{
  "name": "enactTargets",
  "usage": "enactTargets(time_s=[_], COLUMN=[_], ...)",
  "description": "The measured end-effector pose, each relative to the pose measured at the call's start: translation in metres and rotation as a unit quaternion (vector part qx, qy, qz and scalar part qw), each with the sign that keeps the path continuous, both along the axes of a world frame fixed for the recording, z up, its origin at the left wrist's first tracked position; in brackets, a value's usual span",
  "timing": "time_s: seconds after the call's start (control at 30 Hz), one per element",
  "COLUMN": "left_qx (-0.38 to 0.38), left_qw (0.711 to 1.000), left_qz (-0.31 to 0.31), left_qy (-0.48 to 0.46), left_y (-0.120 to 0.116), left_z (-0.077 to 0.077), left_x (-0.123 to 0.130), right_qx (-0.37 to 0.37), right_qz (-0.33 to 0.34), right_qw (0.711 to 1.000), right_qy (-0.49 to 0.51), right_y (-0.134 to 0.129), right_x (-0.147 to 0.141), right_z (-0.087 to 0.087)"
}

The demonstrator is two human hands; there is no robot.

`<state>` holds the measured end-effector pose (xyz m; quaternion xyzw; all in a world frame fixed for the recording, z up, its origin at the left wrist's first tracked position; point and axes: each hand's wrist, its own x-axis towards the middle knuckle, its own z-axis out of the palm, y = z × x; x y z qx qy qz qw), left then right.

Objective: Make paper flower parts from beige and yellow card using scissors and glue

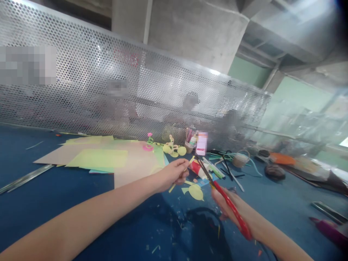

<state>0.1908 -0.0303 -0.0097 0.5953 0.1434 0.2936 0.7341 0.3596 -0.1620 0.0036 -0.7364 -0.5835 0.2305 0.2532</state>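
Between the pinched fingers of my left hand [174,173] is a thin yellow paper strip [172,187], one end pointing down and the other up toward the scissors. My right hand [231,204] is closed around red-handled scissors [231,203]. Their blades point up and left, slightly parted, with the tips close to the strip's upper end; whether they touch it I cannot tell. Below and between the hands lies a yellow paper oval [195,192] with small cut pieces. A red and white tube [198,168] rests just behind the blades.
Coloured paper sheets [98,158] spread at the left, near metal strips [27,177]. Small paper figures [174,149], a cup of pens [189,141] and a phone [201,143] stand at the back. Wires, a tape roll [240,159] and an orange item [282,158] lie right, before a perforated metal screen [163,98].
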Motion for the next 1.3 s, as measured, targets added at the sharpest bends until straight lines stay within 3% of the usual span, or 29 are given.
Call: enactTargets(time_s=[0.2, 0.5, 1.0, 1.3], left_qx=[0.003, 0.016, 0.015, -0.041], left_qw=[0.999, 0.997, 0.995, 0.994], left_qz=[-0.026, -0.068, -0.084, -0.081], left_qy=[0.019, 0.021, 0.043, 0.067], left_y=[-0.005, 0.001, 0.006, 0.023], left_z=[0.002, 0.007, 0.006, 0.001], left_x=[-0.001, -0.007, -0.01, -0.016], right_qx=[-0.016, -0.038, 0.001, 0.01], right_qz=[0.052, 0.039, 0.092, 0.06], right_qw=[0.995, 0.998, 0.994, 0.997], right_qy=[-0.081, 0.008, -0.063, -0.036], right_y=[-0.003, 0.006, 0.014, 0.037], right_x=[-0.009, -0.001, -0.016, -0.026], right_z=[0.017, 0.006, 0.023, 0.014])
